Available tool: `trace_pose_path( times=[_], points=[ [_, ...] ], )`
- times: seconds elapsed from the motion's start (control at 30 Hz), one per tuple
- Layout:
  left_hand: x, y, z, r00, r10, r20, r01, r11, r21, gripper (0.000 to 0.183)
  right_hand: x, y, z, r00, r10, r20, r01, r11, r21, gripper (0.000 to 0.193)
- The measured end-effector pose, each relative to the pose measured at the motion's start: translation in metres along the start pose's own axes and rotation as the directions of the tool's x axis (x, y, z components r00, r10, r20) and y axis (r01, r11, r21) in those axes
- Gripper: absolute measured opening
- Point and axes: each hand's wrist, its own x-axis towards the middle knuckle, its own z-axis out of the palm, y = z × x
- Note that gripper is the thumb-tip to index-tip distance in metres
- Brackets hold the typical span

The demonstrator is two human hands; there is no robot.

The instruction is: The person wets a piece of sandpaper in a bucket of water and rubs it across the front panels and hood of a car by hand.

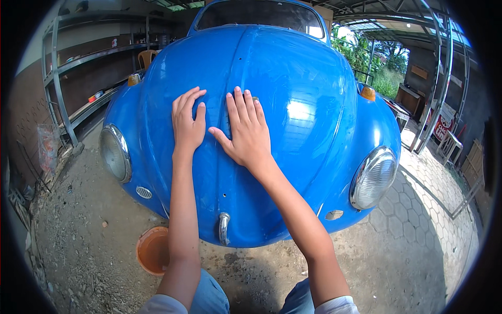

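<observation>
The blue hood (308, 68) of a rounded car fills the middle, with wet-looking streaks on its right half. My right hand (247, 128) lies flat on it near the centre ridge, fingers stretched out and thumb spread to the left. A small greenish edge (255, 98) peeks out beside its fingertips; the rest of that thing is hidden under the hand. Just to the left, my left hand (188, 125) is at the hood with fingers slightly bent, thumb apart, and nothing visible in it. Below both hands sits a chrome hood handle (224, 228).
An orange bucket (153, 251) of brownish liquid stands on the ground by my left forearm. Round headlights (374, 178) and orange turn lamps (368, 93) stick out from the fenders. Metal shelving (65, 99) lines the left wall; metal posts (439, 78) stand at right.
</observation>
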Motion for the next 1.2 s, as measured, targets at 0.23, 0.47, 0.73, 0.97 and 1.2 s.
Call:
trace_pose_path(
  times=[0.23,0.47,0.73,0.97,1.2],
  points=[
    [0.005,0.018,0.009,0.998,-0.048,0.05,0.05,0.998,-0.032,0.029,0.078,0.057,0.009,0.979,0.205,0.02,-0.202,0.975,-0.093,0.093],
    [0.0,0.002,-0.004,0.996,-0.085,0.04,0.085,0.996,-0.006,0.029,0.012,0.012,-0.001,1.0,0.015,0.019,-0.014,0.999,-0.036,0.094],
    [0.006,0.019,0.009,0.996,-0.085,0.032,0.087,0.994,-0.071,0.03,0.107,0.068,0.012,0.97,0.22,0.1,-0.212,0.974,-0.081,0.093],
    [0.003,-0.006,-0.013,0.996,-0.086,0.007,0.086,0.994,-0.072,0.031,0.043,0.001,0.021,0.998,0.029,0.057,-0.029,1.0,-0.002,0.093],
    [0.008,0.014,0.007,0.995,-0.095,0.017,0.097,0.978,-0.183,0.03,0.131,0.057,0.02,0.913,0.394,0.11,-0.389,0.919,-0.065,0.09]
  ],
)
